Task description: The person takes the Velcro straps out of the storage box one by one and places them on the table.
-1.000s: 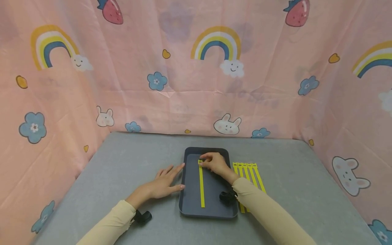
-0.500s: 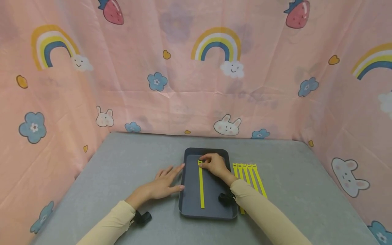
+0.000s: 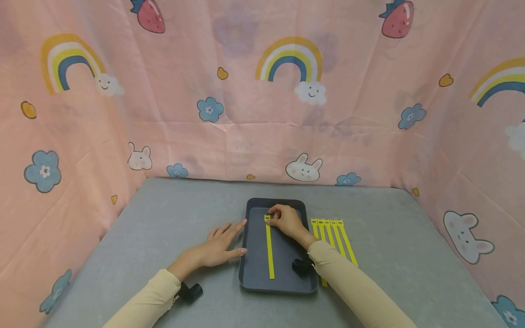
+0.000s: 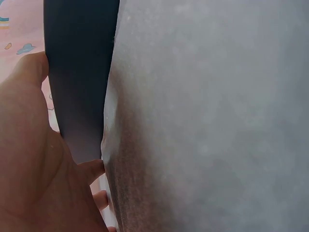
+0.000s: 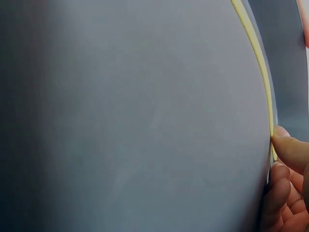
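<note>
A dark grey rectangular tray (image 3: pixel 293 278) lies on the table. Inside it, a yellow strap-type cable tie (image 3: pixel 269 250) with a slotted head runs lengthwise, left of the tray's middle. My right hand (image 3: pixel 287 221) reaches over the tray's right side and pinches the tie near its head, at the far end. In the right wrist view, the thumb (image 5: pixel 292 150) presses on the yellow strip, with the other fingers curled below it. My left hand (image 3: pixel 217 246) has its fingers spread, with thumb and fingertips against the tray's left side. In the left wrist view they meet the tray's outer wall (image 4: pixel 79 72).
Several more yellow cable ties (image 3: pixel 339 237) lie side by side on the table to the right of the tray, partly hidden under my right forearm. The grey table (image 3: pixel 197 200) is enclosed by a pink patterned curtain (image 3: pixel 229 146) at the back and sides.
My right forearm has shifted slightly left. Both hands, the tray and the tie in it stay nearly where they were.
</note>
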A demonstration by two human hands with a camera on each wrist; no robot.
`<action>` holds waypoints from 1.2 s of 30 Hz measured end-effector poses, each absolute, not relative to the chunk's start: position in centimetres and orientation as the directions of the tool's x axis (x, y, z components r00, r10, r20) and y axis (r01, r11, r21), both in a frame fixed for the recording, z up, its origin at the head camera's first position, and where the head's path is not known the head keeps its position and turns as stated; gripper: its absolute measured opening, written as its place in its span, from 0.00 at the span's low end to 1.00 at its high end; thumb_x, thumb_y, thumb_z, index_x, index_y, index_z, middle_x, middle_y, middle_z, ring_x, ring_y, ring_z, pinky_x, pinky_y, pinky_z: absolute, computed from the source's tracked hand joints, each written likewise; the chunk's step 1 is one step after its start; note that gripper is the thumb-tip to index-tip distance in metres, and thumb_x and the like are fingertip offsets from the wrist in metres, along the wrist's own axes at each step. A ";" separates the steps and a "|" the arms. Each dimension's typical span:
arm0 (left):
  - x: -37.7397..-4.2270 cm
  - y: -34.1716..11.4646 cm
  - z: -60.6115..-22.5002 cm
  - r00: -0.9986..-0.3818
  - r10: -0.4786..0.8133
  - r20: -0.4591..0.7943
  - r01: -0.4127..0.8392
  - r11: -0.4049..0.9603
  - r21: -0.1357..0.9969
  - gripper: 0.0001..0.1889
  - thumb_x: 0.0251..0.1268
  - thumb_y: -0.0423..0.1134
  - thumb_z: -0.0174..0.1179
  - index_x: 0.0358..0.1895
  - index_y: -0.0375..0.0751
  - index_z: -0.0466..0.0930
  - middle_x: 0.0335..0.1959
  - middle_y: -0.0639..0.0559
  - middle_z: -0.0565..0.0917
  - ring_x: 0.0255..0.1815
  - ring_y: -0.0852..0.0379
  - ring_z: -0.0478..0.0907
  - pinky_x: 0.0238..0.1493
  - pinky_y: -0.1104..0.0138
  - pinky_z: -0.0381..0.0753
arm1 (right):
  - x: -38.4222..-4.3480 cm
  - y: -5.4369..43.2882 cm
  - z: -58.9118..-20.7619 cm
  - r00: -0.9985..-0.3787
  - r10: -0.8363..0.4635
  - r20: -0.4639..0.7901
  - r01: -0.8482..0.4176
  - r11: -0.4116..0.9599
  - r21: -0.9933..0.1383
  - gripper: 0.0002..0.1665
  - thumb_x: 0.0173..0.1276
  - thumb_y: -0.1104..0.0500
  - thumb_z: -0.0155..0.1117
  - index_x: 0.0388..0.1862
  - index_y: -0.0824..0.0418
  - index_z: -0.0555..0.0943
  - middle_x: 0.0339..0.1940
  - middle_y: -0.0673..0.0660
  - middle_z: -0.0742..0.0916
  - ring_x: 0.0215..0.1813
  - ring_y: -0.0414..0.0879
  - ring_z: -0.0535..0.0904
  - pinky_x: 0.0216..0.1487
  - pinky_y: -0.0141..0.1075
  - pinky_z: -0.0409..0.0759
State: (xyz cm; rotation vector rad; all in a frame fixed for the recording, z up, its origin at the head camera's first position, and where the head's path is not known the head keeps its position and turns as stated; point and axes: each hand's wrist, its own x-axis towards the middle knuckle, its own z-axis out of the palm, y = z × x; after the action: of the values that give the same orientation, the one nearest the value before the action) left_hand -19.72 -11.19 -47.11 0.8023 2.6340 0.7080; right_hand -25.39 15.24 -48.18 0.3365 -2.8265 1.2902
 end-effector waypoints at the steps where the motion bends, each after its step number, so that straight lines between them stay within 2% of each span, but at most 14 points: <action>1: -19.7 -11.2 -47.1 -0.800 0.585 -0.134 0.438 0.722 0.536 0.44 0.69 0.69 0.48 0.81 0.62 0.39 0.82 0.52 0.51 0.83 0.39 0.42 0.78 0.37 0.37 | -25.4 15.2 -48.2 -0.978 -0.183 0.102 -0.197 0.640 -0.742 0.15 0.60 0.60 0.74 0.45 0.61 0.85 0.21 0.52 0.81 0.21 0.40 0.71 0.27 0.31 0.70; 6: -19.7 -11.2 -47.2 -0.799 0.585 -0.138 0.437 0.723 0.535 0.45 0.68 0.70 0.47 0.81 0.62 0.38 0.83 0.52 0.50 0.83 0.40 0.41 0.78 0.37 0.36 | -25.4 15.2 -48.2 -0.979 -0.181 0.096 -0.193 0.652 -0.733 0.13 0.60 0.59 0.74 0.43 0.61 0.84 0.22 0.52 0.80 0.22 0.40 0.71 0.27 0.31 0.69; 17: -19.7 -11.1 -47.0 -0.804 0.578 -0.139 0.434 0.730 0.528 0.43 0.70 0.68 0.47 0.81 0.63 0.39 0.82 0.51 0.51 0.83 0.40 0.42 0.78 0.37 0.38 | -25.3 15.2 -48.2 -0.969 -0.216 0.119 -0.232 0.636 -0.736 0.13 0.62 0.60 0.72 0.46 0.61 0.86 0.22 0.52 0.80 0.22 0.40 0.70 0.26 0.30 0.68; 31: -19.7 -11.2 -47.1 -0.803 0.579 -0.141 0.434 0.731 0.527 0.43 0.70 0.69 0.47 0.81 0.65 0.38 0.82 0.52 0.50 0.83 0.40 0.42 0.78 0.37 0.37 | -25.2 15.3 -48.1 -0.972 -0.207 0.112 -0.220 0.634 -0.742 0.15 0.62 0.60 0.73 0.46 0.62 0.85 0.23 0.53 0.81 0.23 0.40 0.70 0.27 0.30 0.69; 36: -19.7 -11.1 -47.1 -0.804 0.577 -0.142 0.429 0.729 0.533 0.42 0.71 0.67 0.48 0.81 0.65 0.38 0.83 0.53 0.50 0.84 0.40 0.41 0.78 0.37 0.36 | -25.2 15.2 -48.0 -0.976 -0.190 0.104 -0.204 0.640 -0.741 0.13 0.61 0.59 0.74 0.44 0.62 0.84 0.23 0.53 0.80 0.23 0.40 0.71 0.28 0.31 0.69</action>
State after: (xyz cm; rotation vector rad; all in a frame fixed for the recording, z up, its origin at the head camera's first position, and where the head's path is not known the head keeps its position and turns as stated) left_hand -19.75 -11.15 -47.11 0.7878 2.6349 0.7052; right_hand -25.22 15.25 -48.02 0.3395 -2.8298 1.2817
